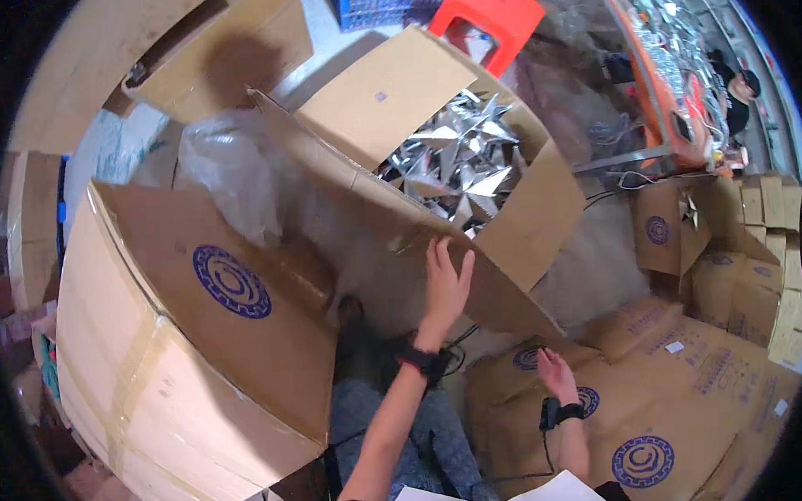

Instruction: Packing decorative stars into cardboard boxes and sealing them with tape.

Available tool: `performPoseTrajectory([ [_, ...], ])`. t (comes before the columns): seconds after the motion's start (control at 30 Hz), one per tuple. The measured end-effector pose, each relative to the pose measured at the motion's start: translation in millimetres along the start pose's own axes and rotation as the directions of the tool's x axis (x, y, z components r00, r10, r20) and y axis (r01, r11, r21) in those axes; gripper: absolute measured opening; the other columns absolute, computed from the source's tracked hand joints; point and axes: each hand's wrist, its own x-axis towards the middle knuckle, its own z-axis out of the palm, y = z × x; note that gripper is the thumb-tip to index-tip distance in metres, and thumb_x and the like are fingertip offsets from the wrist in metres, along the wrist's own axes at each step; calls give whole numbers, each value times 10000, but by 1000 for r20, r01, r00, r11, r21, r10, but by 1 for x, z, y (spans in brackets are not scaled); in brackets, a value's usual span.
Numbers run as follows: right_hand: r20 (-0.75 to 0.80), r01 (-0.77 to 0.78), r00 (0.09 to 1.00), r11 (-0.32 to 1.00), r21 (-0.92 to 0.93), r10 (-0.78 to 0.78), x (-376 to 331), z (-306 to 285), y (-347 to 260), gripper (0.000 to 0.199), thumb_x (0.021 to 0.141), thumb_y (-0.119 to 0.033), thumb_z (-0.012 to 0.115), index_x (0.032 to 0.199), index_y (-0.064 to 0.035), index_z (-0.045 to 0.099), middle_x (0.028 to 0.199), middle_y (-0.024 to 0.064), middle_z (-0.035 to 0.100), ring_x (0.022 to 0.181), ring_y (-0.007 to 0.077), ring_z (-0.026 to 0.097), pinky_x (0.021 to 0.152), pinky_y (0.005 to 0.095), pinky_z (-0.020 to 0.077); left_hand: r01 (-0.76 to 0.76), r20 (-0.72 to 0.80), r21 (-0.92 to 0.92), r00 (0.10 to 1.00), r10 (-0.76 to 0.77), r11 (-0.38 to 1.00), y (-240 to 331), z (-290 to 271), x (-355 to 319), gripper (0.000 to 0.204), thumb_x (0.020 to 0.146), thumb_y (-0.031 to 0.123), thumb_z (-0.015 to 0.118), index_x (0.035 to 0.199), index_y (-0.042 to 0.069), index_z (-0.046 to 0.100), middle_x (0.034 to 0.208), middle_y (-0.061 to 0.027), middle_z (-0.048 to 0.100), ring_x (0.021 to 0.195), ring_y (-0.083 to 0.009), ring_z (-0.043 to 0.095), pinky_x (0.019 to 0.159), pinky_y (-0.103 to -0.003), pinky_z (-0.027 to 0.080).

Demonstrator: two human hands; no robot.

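Note:
In the middle, my left hand (446, 284) is stretched out with fingers apart, in front of the raised near flap (364, 194) of a cardboard box; I cannot tell whether it touches. That box (529, 246) is full of shiny silver metal stars (459, 156), with its other flaps folded outward. Lower and to the right, my right hand (557, 375) has its fingers extended and holds nothing. It hovers over or rests beside brown cartons (639, 366) printed with blue round marks. Both wrists wear black bands.
A large open carton (194, 381) stands at left, beside a clear plastic bag (239, 172). Behind the star box are a red stool (490, 18) and a blue crate (392, 5). At far right, a person (738, 93) is near an orange-edged table (655, 74) loaded with metal parts.

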Motion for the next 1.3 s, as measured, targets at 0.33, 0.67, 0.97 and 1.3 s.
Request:
performPoseTrajectory([
  [0.33,435,450,738,-105,-887,-515,9,176,18,390,798,-80,465,1181,-71,395,1078,154,487,960,270,510,818,347,410,-246,373,708,926,-55,662,-87,48,104,497,775,144,481,1251,211,355,1269,-182,294,1194,-348,268,858,-607,289],
  [0.67,558,158,724,-689,-707,-407,189,222,1,681,704,-85,569,1300,-215,265,1347,182,168,1112,436,336,883,459,371,-245,401,620,915,-33,745,-118,66,145,535,700,7,483,1156,286,478,1193,-219,344,1119,-375,348,864,-408,393],
  [0.97,554,232,788,-704,-671,-268,193,217,-14,753,681,-133,602,1323,-218,218,1363,169,157,1105,436,351,854,418,414,-166,323,733,938,-123,660,-100,109,135,749,655,290,665,1283,142,284,1288,-252,235,1165,-406,290,887,-449,355],
  [1.3,626,293,711,-673,-679,-322,206,230,-45,675,697,-85,557,1305,-148,269,1357,6,243,1215,255,282,942,374,344,-24,86,880,990,-110,474,-99,180,108,969,607,463,661,1312,8,175,1350,-257,126,1242,-394,171,932,-465,305],
])
